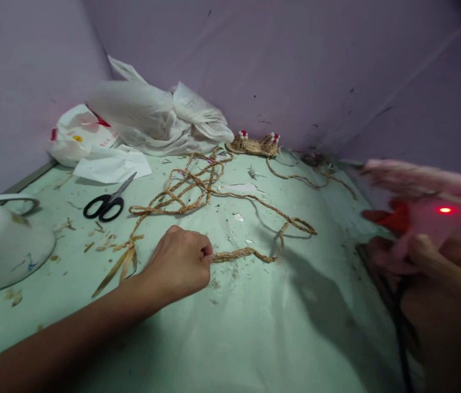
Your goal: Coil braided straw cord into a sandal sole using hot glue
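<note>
A braided straw cord (181,204) lies in loose loops over the green tabletop. My left hand (183,262) is closed on its end, where a short stretch is doubled side by side and lies close to the table. Loose straw tails (126,262) stick out of the cord left of that hand. Off to the right, my right hand (443,267) grips a pink glue gun (426,202) with an orange-red trigger and a lit red light. The glue gun is blurred and held above the table's right edge, apart from the cord. A dark cable hangs below it.
Black-handled scissors (109,203) lie at the left, near an overturned white bowl (5,245). White plastic bags (160,120) and a paper sheet (111,164) sit against the wall. A coiled straw piece with red and white beads (252,145) is at the back. Straw scraps litter the table.
</note>
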The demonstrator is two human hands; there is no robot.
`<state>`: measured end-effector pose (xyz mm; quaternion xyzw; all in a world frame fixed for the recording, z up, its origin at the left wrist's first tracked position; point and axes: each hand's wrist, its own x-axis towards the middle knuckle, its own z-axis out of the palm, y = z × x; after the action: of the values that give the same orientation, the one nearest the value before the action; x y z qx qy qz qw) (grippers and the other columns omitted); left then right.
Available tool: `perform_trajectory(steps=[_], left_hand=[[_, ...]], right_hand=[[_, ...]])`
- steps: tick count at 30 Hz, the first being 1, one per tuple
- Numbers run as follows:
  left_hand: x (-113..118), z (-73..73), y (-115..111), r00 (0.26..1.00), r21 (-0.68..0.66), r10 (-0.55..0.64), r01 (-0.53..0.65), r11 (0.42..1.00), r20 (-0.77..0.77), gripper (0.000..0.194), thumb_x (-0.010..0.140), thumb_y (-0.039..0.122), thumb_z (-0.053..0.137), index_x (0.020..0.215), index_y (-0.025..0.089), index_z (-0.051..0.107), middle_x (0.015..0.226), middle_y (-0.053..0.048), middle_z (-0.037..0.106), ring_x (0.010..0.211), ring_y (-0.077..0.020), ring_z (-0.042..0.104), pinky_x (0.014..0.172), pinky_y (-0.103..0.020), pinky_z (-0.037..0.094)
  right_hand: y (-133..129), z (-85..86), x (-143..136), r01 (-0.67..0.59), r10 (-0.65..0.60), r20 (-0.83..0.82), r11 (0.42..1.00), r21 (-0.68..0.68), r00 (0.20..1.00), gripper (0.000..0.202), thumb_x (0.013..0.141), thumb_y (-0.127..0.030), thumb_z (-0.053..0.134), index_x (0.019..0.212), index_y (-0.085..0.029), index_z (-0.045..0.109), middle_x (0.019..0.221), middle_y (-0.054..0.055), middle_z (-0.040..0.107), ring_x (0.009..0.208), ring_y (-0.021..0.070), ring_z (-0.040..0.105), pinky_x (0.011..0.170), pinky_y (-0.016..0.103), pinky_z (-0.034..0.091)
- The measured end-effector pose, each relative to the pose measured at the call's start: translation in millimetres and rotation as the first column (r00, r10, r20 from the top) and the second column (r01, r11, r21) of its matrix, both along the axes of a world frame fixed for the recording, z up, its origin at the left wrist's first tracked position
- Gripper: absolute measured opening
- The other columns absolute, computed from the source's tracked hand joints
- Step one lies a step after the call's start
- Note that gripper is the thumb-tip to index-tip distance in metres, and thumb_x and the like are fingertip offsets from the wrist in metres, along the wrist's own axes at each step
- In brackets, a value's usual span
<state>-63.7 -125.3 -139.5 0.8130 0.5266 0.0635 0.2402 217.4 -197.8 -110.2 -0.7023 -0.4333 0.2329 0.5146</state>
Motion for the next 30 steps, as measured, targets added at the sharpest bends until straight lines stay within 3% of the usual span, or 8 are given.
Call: perform_trajectory(steps=[2, 4, 6, 10, 12, 17, 23, 30], left_hand=[[-1.7, 0.6, -0.1, 1.000, -0.045, 0.003, -0.003, 0.999, 0.006, 0.018, 0.067, 0.015, 0.049, 0.063, 0.022, 0.066, 0.057, 0.001, 0.063, 0.056, -0.0141, 0.053, 0.059, -0.027, 0.035], [-3.1, 2.0, -0.8, 1.000, -0.076, 0.010, -0.010, 0.997, 0.002, 0.018, 0.068, 0.016, 0.050, 0.063, 0.023, 0.066, 0.055, 0.001, 0.062, 0.055, -0.0135, 0.052, 0.055, -0.026, 0.032], [-3.9, 4.2, -1.6, 1.000, -0.090, 0.001, -0.002, 0.996, -0.018, 0.019, 0.069, 0.017, 0.050, 0.062, 0.023, 0.066, 0.054, 0.001, 0.062, 0.054, -0.0130, 0.051, 0.053, -0.025, 0.030], [-3.2, 8.1, -2.2, 0.997, -0.106, -0.024, 0.017, 0.994, -0.066, 0.019, 0.070, 0.017, 0.050, 0.059, 0.023, 0.064, 0.049, 0.002, 0.058, 0.049, -0.0119, 0.046, 0.049, -0.026, 0.024], [-2.1, 8.8, -2.2, 0.997, -0.103, -0.019, 0.012, 0.995, -0.069, 0.017, 0.069, 0.018, 0.052, 0.059, 0.023, 0.065, 0.049, 0.001, 0.058, 0.048, -0.0115, 0.046, 0.049, -0.026, 0.023], [-1.0, 8.2, -3.5, 0.998, -0.091, 0.004, -0.010, 0.996, -0.070, 0.017, 0.066, 0.015, 0.051, 0.059, 0.023, 0.065, 0.050, 0.002, 0.058, 0.049, -0.0112, 0.046, 0.049, -0.026, 0.024], [-1.0, 7.1, -3.6, 0.998, -0.110, -0.006, -0.001, 0.994, -0.064, 0.020, 0.063, 0.009, 0.047, 0.058, 0.022, 0.062, 0.052, 0.002, 0.058, 0.051, -0.0112, 0.046, 0.051, -0.026, 0.025], [-1.5, 5.9, -3.8, 0.999, -0.110, -0.013, 0.007, 0.994, -0.050, 0.020, 0.065, 0.010, 0.047, 0.058, 0.021, 0.062, 0.051, 0.001, 0.056, 0.051, -0.0112, 0.045, 0.051, -0.026, 0.026]], right_hand=[[-6.3, -6.0, -15.4, -0.167, 0.164, -0.066, 0.985, -0.035, 0.984, 0.037, 0.078, -0.057, 0.053, 0.074, -0.021, 0.062, 0.077, 0.006, 0.064, 0.049, 0.0111, 0.046, 0.042, 0.026, 0.039], [-13.0, -15.0, -29.0, -0.360, 0.348, -0.110, 0.926, -0.115, 0.931, 0.037, 0.079, -0.055, 0.055, 0.072, -0.021, 0.064, 0.065, 0.004, 0.060, 0.050, 0.0123, 0.047, 0.043, 0.024, 0.039], [-20.3, -23.8, -37.6, -0.442, 0.442, -0.055, 0.868, -0.224, 0.895, 0.032, 0.081, -0.051, 0.056, 0.077, -0.022, 0.068, 0.060, 0.002, 0.058, 0.053, 0.0140, 0.051, 0.044, 0.023, 0.040], [-35.8, -36.2, -40.5, -0.453, 0.514, 0.128, 0.830, -0.326, 0.848, 0.035, 0.083, -0.048, 0.052, 0.107, -0.027, 0.067, 0.082, 0.004, 0.068, 0.074, 0.0218, 0.063, 0.057, 0.027, 0.051], [-42.1, -41.2, -39.2, -0.464, 0.549, 0.188, 0.811, -0.356, 0.815, 0.037, 0.082, -0.047, 0.054, 0.113, -0.030, 0.064, 0.096, 0.005, 0.070, 0.084, 0.0243, 0.065, 0.065, 0.031, 0.055], [-46.3, -46.5, -43.7, -0.472, 0.581, 0.241, 0.792, -0.388, 0.777, 0.028, 0.083, -0.043, 0.052, 0.101, -0.027, 0.068, 0.089, 0.002, 0.071, 0.078, 0.0209, 0.066, 0.067, 0.029, 0.057], [-41.9, -41.3, -54.2, -0.500, 0.601, 0.265, 0.787, -0.361, 0.754, 0.027, 0.085, -0.040, 0.048, 0.073, -0.023, 0.065, 0.071, 0.002, 0.066, 0.068, 0.0190, 0.064, 0.057, 0.025, 0.055], [-42.5, -43.9, -53.8, -0.487, 0.595, 0.287, 0.792, -0.368, 0.751, 0.026, 0.084, -0.041, 0.049, 0.078, -0.022, 0.065, 0.074, 0.003, 0.066, 0.073, 0.0202, 0.064, 0.062, 0.028, 0.056]])
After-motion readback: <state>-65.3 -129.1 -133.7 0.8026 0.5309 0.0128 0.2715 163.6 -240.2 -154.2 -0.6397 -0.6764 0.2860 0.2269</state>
